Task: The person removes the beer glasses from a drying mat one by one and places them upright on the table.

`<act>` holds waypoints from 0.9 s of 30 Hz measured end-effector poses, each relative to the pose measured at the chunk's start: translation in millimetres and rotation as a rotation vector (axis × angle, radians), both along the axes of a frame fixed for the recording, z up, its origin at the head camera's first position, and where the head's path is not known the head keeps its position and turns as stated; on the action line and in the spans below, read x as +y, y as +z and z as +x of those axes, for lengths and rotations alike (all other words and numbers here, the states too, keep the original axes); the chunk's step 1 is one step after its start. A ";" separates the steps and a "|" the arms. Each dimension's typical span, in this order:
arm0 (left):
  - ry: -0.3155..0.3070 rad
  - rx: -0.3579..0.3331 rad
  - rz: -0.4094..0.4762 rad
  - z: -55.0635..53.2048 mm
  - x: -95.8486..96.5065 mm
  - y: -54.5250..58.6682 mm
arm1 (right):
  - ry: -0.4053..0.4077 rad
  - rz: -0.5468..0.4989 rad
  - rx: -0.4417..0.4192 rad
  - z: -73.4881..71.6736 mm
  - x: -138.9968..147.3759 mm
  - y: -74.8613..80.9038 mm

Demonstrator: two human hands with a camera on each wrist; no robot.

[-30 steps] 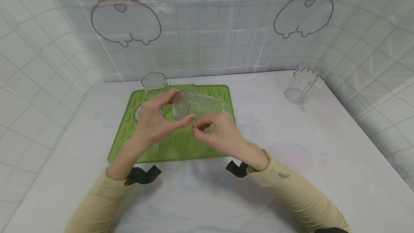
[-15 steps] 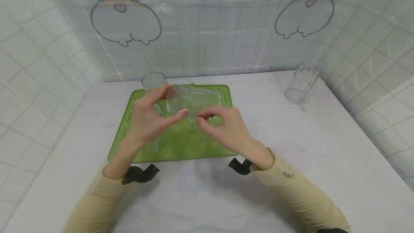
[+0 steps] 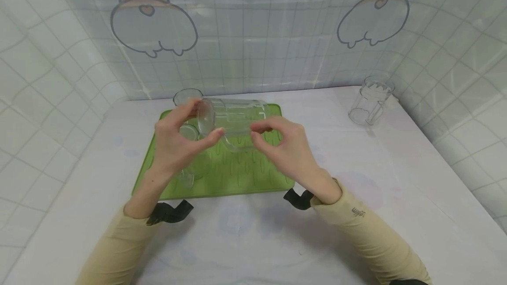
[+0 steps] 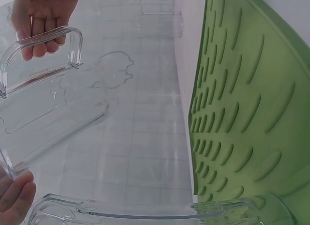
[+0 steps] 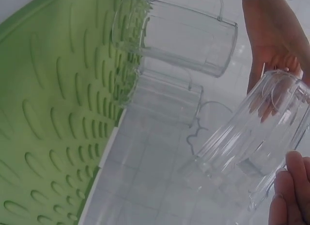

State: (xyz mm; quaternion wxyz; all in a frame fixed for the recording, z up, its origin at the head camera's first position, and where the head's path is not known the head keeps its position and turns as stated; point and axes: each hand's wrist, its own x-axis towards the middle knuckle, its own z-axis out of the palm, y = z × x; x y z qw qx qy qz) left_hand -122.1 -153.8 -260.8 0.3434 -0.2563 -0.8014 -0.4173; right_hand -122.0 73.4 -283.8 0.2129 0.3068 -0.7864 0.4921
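Note:
A clear glass mug (image 3: pixel 239 115) lies tilted on its side in the air over a green ridged drying mat (image 3: pixel 237 175). My left hand (image 3: pixel 173 140) holds its closed base end between thumb and fingers. At the handle, my right hand (image 3: pixel 288 146) pinches with thumb and fingertips; in the left wrist view the fingers curl behind the handle (image 4: pixel 46 38). The mouth of the mug points right. Two more clear mugs stand on the mat's left side: a back mug (image 3: pixel 187 95) and a front mug (image 5: pixel 189 36), partly hidden by my left hand in the head view.
Another clear mug (image 3: pixel 369 100) stands at the far right of the white-covered table (image 3: pixel 245 241). Behind the mat rises a tiled-pattern backdrop (image 3: pixel 257 34) with cartoon outlines, and similar sheets flank both sides.
Both hands have lifted the mug slightly up and away, turning it closer to level. My right hand has shifted right along the handle; my left has moved a little left.

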 end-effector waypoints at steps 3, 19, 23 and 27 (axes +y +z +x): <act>0.004 -0.011 0.022 2.0 0.6 2.2 | -0.009 -0.005 0.014 -1.3 1.7 0.3; -0.070 -0.037 0.207 0.1 -7.5 2.6 | -0.043 -0.022 -0.009 -4.1 6.2 0.9; -0.094 -0.037 0.254 3.2 -6.0 5.3 | -0.038 -0.017 -0.036 -4.3 5.7 -0.2; -0.102 -0.028 0.277 2.7 -6.1 4.8 | -0.040 -0.007 -0.070 -4.9 5.4 -2.0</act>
